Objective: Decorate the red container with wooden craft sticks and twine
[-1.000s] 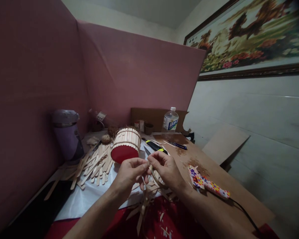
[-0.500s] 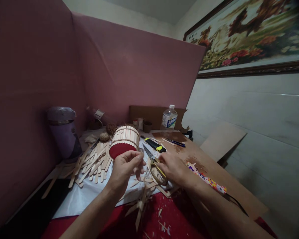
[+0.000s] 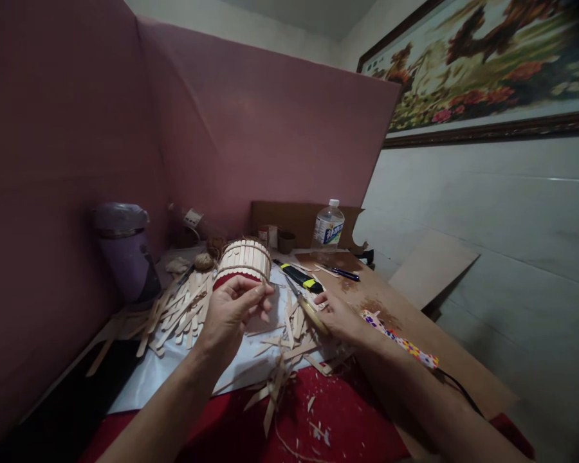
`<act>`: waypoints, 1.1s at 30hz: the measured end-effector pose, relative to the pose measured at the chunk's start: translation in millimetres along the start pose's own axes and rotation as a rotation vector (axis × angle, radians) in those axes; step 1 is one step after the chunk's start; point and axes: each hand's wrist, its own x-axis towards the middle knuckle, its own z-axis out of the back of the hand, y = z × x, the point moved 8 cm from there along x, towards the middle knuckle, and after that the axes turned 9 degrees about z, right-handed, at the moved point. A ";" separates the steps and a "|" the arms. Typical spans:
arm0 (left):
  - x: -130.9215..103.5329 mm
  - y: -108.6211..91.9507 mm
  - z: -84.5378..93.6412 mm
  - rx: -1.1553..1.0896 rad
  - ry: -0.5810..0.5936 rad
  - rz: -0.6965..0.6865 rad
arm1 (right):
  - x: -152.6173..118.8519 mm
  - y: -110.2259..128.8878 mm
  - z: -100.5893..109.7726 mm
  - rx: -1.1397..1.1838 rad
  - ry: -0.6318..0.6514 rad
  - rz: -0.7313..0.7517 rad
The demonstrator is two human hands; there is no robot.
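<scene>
Left hand (image 3: pixel 236 310): the grip is a closed pinch of thumb and fingers, in front of the stick-covered drum (image 3: pixel 244 258); I cannot tell from here whether a thin piece sits inside it. Right hand (image 3: pixel 340 315): the grip is closed around the handle of the scissors (image 3: pixel 313 316), which point away over the wooden scraps (image 3: pixel 296 341); the drum rests on the white sheet (image 3: pixel 265 317), its red end towards the person and partly hidden by the left hand.

Hazards: the scissor tips stand near the utility knife (image 3: pixel 300 278), so a sideways sweep could catch it; a leftward swing could bring the tips onto the left fingers or nick the drum's twine; loose scraps under the scissors could snag or scatter; the right forearm passes close to the glue gun (image 3: pixel 400 341), and a backward pull could drag it or its cord (image 3: pixel 460 389).

Clearances: the brown board (image 3: pixel 335 299) offers some open room beyond the right hand, up to its slanting right edge; the stick pile (image 3: pixel 186 312) limits movement on the left; the near edge of the sheet meets the red cloth (image 3: pixel 328 411), itself littered with chips.
</scene>
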 end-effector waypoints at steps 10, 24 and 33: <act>2.3 2.7 4.2 0.007 -0.048 0.010 | -23.4 8.6 -19.7 0.834 0.088 -0.049; 4.3 10.2 8.6 -0.042 -0.115 0.112 | -60.3 68.7 -32.1 0.399 0.184 0.362; 3.0 13.3 5.9 0.009 -0.060 0.128 | -61.3 68.3 -44.6 0.334 0.236 0.442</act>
